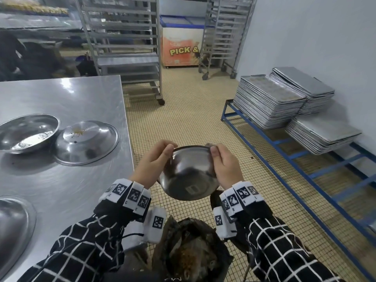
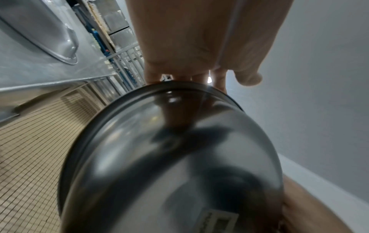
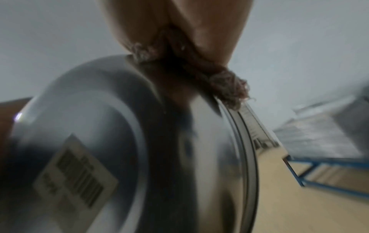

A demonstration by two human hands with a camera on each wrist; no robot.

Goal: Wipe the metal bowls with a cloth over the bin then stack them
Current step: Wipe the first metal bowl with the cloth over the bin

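left of fingers: steel table [image 1: 61, 180] edge close, upturned bowl [image 1: 86, 142] on it | below: open bin [image 1: 191, 251] | right: bare tiled floor [image 1: 254, 180], then blue rack [image 1: 284, 143] with tray stacks [image 1: 268, 100] | ahead: floor free up to trolley [image 1: 126, 47]

sleeves [image 1: 85, 243] – black, white grid | wristbands [image 1: 130, 194] – white, square-code markers

Baking trays [image 1: 268, 100] lie in tall stacks on a low blue rack [image 1: 305, 157] against the white wall [image 1: 315, 33]. Across the tiled floor [image 1: 189, 110] stand two wheeled steel tray trolleys [image 1: 126, 47] — between them an orange chest freezer [image 1: 181, 43] lettered "PICK &". The steel table [image 1: 67, 98] fills the left side.
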